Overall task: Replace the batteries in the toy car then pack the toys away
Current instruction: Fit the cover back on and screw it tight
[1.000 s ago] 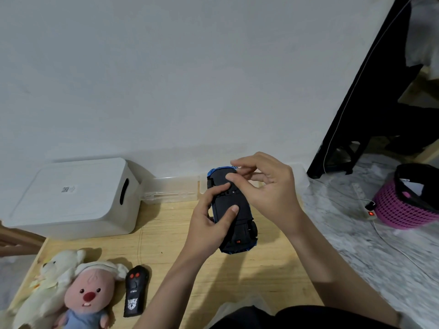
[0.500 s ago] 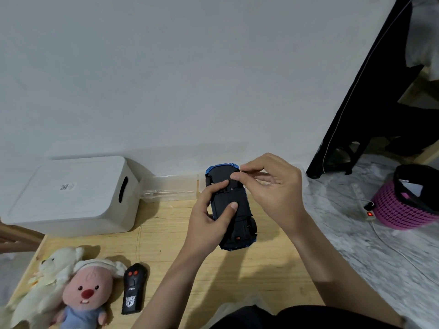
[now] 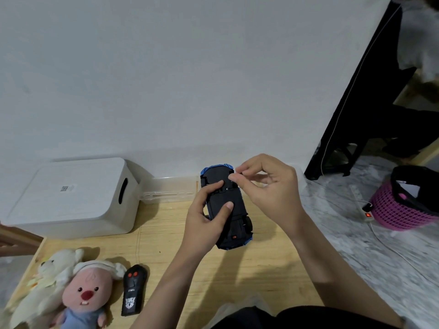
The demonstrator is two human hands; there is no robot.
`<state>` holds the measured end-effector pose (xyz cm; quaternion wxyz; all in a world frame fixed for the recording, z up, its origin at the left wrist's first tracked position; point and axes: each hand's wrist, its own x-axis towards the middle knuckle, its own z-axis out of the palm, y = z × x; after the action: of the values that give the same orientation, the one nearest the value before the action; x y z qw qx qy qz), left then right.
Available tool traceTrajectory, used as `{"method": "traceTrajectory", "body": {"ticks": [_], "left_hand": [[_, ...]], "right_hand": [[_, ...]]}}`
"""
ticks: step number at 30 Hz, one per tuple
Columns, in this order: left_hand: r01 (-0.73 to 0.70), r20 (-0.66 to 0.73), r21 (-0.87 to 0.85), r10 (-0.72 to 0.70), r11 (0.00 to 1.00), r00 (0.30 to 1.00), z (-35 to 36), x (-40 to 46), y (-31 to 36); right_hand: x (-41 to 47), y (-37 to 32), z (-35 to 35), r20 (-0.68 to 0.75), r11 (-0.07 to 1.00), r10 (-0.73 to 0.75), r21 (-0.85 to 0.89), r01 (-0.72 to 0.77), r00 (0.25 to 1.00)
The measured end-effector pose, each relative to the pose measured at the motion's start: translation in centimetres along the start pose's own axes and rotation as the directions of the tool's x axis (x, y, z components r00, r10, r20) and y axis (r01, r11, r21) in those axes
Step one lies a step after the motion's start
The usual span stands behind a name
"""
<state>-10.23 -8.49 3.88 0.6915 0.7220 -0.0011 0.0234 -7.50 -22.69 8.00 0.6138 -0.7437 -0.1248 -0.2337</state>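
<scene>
**A:** Which step did you have in hand here?

**B:** By my reading, the opening of the battery bay. You held the toy car [image 3: 225, 207] belly-up, above the wooden table [image 3: 261, 269], near its far edge. Your left hand [image 3: 204, 224] gripped the chassis, thumb and forefinger pressed on the black underside. Your right hand [image 3: 268, 186] had thumb and forefinger pinched together at the car's far end; whether they nipped a small screw or a latch, I could not tell.

**A:** What did the next move call for?

**B:** A steady left grip while the right freed the cover, probably. No spare batteries showed anywhere.

**A:** And the surface?

**B:** Pale wood, set against a plain white wall [image 3: 190, 79]. A lidded white storage box [image 3: 71, 198] stood at the far left, a clear plastic tray [image 3: 171, 189] just beside it. Nearer you lay two plush toys [image 3: 71, 288], touching, with the black remote control [image 3: 134, 289] just to their right.

**A:** The room?

**B:** Marbled floor [image 3: 356, 245] on your right, with a pink basket [image 3: 403, 207] and a lit power strip [image 3: 367, 213].
</scene>
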Motion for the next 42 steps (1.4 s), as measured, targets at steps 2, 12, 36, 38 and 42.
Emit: {"method": "traceTrajectory", "body": {"ticks": [2, 12, 36, 38, 42], "left_hand": [[0.004, 0.003, -0.012, -0.004, 1.000, 1.000, 0.0, 0.0, 0.0], [0.007, 0.001, -0.033, -0.007, 0.999, 1.000, -0.3, 0.0, -0.5], [0.212, 0.019, 0.027, -0.212, 0.977, 0.977, -2.0, -1.2, -7.2], [0.223, 0.022, 0.025, -0.224, 0.974, 0.974, -2.0, -1.2, -7.4], [0.245, 0.025, 0.019, -0.245, 0.969, 0.969, -1.9, -1.0, -7.4]], "right_hand": [[-0.1, -0.3, 0.2, -0.015, 0.997, 0.067, 0.044, -0.066, 0.998], [-0.6, 0.8, -0.5, -0.095, 0.993, 0.092, -0.063, -0.098, 0.991], [-10.3, 13.3, -2.2, 0.030, 0.379, 0.749, -0.838, -0.392, 0.662], [-10.6, 13.6, -2.1, 0.014, 0.351, 0.761, -0.849, -0.394, 0.648], [-10.9, 14.0, -1.9, -0.014, 0.332, 0.764, -0.848, -0.412, 0.645]]}}
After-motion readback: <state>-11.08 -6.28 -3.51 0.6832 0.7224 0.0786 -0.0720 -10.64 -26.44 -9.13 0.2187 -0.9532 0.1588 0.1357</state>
